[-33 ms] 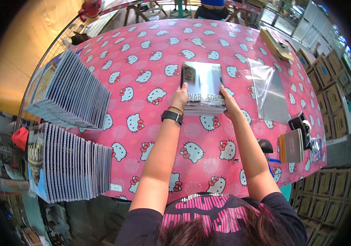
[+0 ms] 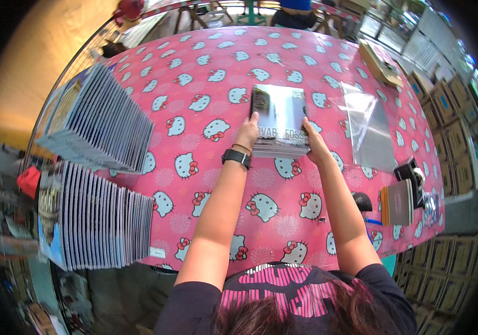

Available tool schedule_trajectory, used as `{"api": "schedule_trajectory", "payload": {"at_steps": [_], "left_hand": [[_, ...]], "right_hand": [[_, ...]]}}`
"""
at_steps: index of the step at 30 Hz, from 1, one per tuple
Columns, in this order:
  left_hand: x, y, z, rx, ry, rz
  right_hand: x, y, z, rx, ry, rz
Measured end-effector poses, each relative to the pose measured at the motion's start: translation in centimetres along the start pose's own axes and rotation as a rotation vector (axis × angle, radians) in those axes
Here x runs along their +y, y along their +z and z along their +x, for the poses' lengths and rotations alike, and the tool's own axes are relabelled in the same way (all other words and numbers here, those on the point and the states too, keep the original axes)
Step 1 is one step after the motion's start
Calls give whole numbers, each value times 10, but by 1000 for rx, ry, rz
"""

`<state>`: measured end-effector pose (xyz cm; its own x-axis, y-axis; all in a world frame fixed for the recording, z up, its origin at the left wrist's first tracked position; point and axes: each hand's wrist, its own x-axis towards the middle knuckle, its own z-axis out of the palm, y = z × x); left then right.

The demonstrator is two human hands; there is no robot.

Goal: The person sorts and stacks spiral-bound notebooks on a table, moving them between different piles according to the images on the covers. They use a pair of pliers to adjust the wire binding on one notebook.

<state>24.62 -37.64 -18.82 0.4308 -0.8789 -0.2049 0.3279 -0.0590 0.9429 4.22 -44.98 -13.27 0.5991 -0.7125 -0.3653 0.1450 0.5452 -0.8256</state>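
Observation:
A neat stack of notebooks (image 2: pixel 279 114) with a glossy waterfall photo on the top cover lies on the pink table in front of me. My left hand (image 2: pixel 248 133) grips its left side, thumb over the cover's edge. On the opposite side my right hand (image 2: pixel 316 142) holds it the same way, so the pile sits squeezed between both palms. The fingers beneath and behind the edges are hidden. Clear plastic sleeves (image 2: pixel 370 131) lie flat to the right of my right hand.
Two tall rows of notebooks, a far one (image 2: pixel 102 123) and a near one (image 2: pixel 96 218), fill the table's left side. At right are a black tape dispenser (image 2: pixel 416 177), small notebooks (image 2: pixel 398 202), a blue pen (image 2: pixel 373 221) and a cardboard piece (image 2: pixel 380 64). Cartons (image 2: pixel 451 128) stand beyond.
The whole view has shifted very slightly. Both hands keep their hold on the notebook stack, which stays in place on the table.

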Motion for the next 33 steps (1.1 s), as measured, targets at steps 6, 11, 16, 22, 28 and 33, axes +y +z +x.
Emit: {"api": "schedule_trajectory", "payload": {"at_steps": [6,11,16,22,28,33], "left_hand": [[76,28,-85,290,176,163],[183,-19,-301,-40,335,189],[266,-81,-488,510,891,501],[285,-247,-555,1060,541,527],[293,-317,-515,657,153,355],[312,-325,-498,485,61,311]], "right_hand": [[-4,-70,3,339,-638,-241],[29,54,-111,172,-808,-235],[59,162,-196,-550,-238,-285],[93,272,-238,-918,70,-215],[120,342,-269,-957,98,-68],[133,367,-298,-862,-24,-67]]}}
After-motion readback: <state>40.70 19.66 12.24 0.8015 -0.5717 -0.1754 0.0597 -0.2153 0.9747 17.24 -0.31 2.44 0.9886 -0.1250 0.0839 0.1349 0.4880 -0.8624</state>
